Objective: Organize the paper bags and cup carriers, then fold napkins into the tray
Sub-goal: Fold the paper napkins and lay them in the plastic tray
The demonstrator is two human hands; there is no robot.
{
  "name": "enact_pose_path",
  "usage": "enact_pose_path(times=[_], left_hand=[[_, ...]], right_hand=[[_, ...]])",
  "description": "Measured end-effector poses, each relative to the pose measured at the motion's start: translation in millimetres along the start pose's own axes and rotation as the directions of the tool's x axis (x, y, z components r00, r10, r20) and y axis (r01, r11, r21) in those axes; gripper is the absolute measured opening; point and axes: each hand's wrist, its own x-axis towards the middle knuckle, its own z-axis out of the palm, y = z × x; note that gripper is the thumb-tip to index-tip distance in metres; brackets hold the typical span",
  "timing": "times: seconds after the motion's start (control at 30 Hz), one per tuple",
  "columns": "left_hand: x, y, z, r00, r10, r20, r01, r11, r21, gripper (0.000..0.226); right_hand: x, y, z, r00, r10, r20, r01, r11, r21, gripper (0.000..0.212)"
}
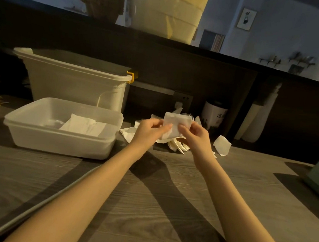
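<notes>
Now both forearms reach forward over the tabletop (pixel 146 207), and the left hand (pixel 150 130) and right hand (pixel 196 138) pinch a white napkin (pixel 176 122) between them, above a loose napkin pile (pixel 175 145). Left of them, the tray (pixel 59 142) holds folded napkins (pixel 84 127).

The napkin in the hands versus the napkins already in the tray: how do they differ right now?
The held napkin is up off the counter, pinched between the left hand and right hand; the tray napkins lie flat on the floor of the tray. The held napkin is a single piece, standing nearly upright; the tray napkins overlap each other. Both are white paper.
</notes>
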Motion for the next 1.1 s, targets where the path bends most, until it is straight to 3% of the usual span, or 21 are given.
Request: enact_pose_path(times=[0.17,0.37,0.47,0.53,0.83,0.97,1.1], left_hand=[[1.2,-0.9,-0.5,0.998,0.044,-0.044,-0.040,0.995,0.088,0.026],[-1.4,1.2,5.1,0.991,-0.063,-0.114,0.066,0.998,0.023,0.023],[-4.0,2.1,7.2,0.983,-0.184,-0.020,0.180,0.977,-0.112,0.032],[-5.3,1.8,7.8,0.972,-0.232,0.031,0.234,0.966,-0.109,0.031],[4.9,-3.0,-3.9,0.923,-0.360,-0.137,0.334,0.925,-0.183,0.041],[6.9,-5.9,-5.4,0.922,-0.346,-0.176,0.324,0.936,-0.139,0.044],[5.0,-8.3,-7.2,0.940,-0.318,-0.128,0.309,0.947,-0.085,0.044]], right_hand=[[-4.6,4.5,-2.5,0.992,-0.124,-0.037,0.118,0.984,-0.136,0.002],[-5.4,8.2,1.0,0.990,-0.143,-0.010,0.139,0.973,-0.186,0.008],[-6.2,8.6,1.4,0.986,-0.164,-0.018,0.157,0.965,-0.209,0.006],[-5.7,8.9,2.6,0.984,-0.176,-0.003,0.171,0.960,-0.222,0.009],[5.6,30.2,-10.6,0.982,-0.114,-0.153,0.055,0.937,-0.346,0.020],[9.7,43.2,-13.4,0.988,-0.084,-0.133,-0.001,0.842,-0.540,0.020],[7.5,56.8,-18.8,0.999,-0.031,-0.006,0.017,0.686,-0.727,0.040]])
